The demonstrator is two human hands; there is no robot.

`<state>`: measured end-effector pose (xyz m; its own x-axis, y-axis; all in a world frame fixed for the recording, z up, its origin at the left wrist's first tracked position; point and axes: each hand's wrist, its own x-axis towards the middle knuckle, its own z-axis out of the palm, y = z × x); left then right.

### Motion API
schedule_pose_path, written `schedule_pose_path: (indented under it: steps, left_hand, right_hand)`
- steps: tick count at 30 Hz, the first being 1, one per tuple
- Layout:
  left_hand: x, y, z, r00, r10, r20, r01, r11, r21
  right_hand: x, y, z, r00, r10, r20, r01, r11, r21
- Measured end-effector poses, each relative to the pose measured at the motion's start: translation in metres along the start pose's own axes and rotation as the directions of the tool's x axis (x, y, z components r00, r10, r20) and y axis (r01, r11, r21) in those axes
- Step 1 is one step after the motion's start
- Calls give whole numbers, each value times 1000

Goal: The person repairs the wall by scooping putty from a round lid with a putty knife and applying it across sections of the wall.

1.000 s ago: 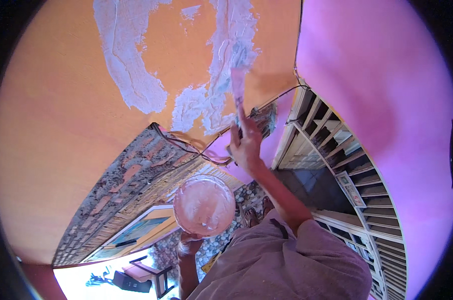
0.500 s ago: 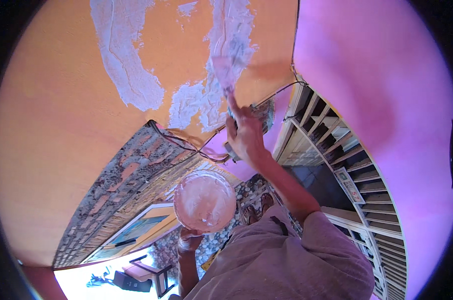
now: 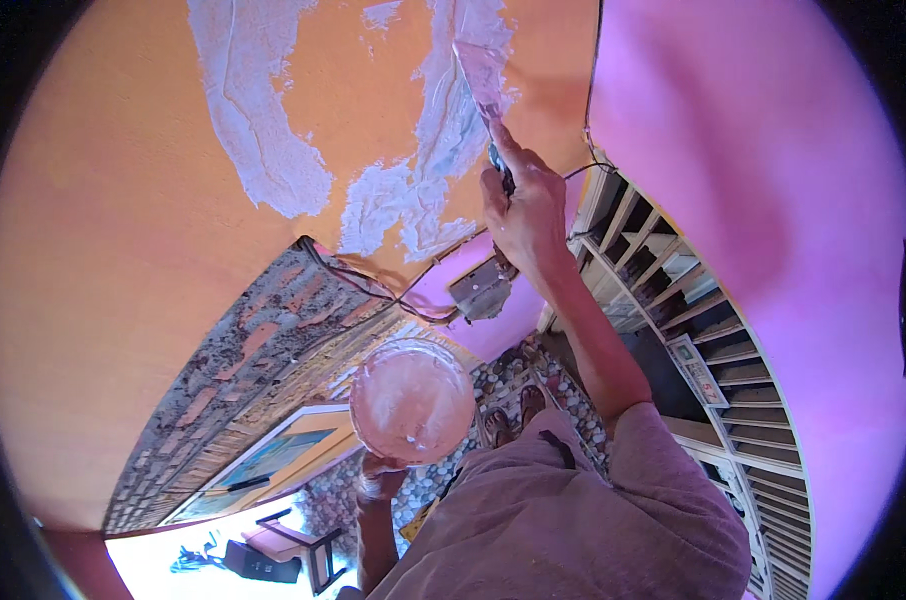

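With fingers closed round its handle, my right hand (image 3: 525, 205) holds a putty knife (image 3: 481, 78). The index finger stretches along toward the blade, which lies against a pale strip of filler (image 3: 441, 150) on the orange wall (image 3: 363, 110). My left hand (image 3: 381, 477), low in the view, grips a round tub (image 3: 413, 402) by its near edge. Pale putty is smeared over the tub's inside and rim. A second filler strip (image 3: 256, 150) runs down the wall farther left, with a raised ridge along it.
Dark cables (image 3: 358, 280) cross the wall's lower edge beside a grey box (image 3: 481, 290). A slatted wooden frame (image 3: 708, 330) stands at the right, by a pink wall (image 3: 733, 150). Below are a brick-patterned surface (image 3: 243, 370), a framed picture (image 3: 273, 460), a chair (image 3: 298, 550) and a pebbled floor (image 3: 488, 385).
My right hand and the putty knife have moved up and to the right along the filler strip, uncovering the grey box. The tub in my left hand has hardly shifted.
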<state>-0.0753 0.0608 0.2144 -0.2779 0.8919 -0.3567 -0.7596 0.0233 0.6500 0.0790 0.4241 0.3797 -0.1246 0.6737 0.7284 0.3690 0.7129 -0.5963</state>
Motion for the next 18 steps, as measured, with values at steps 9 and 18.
schedule_pose_path:
  steps: [9,18]
  left_hand:
    - [-1,-6,-29,1000,-14,-15,13,998,-57]
    - [2,4,6,999,-39,-23,39,999,20]
  right_hand:
    - [-82,4,13,977,54,206,-69,995,69]
    - [-36,13,-7,965,222,139,-245,953,179]
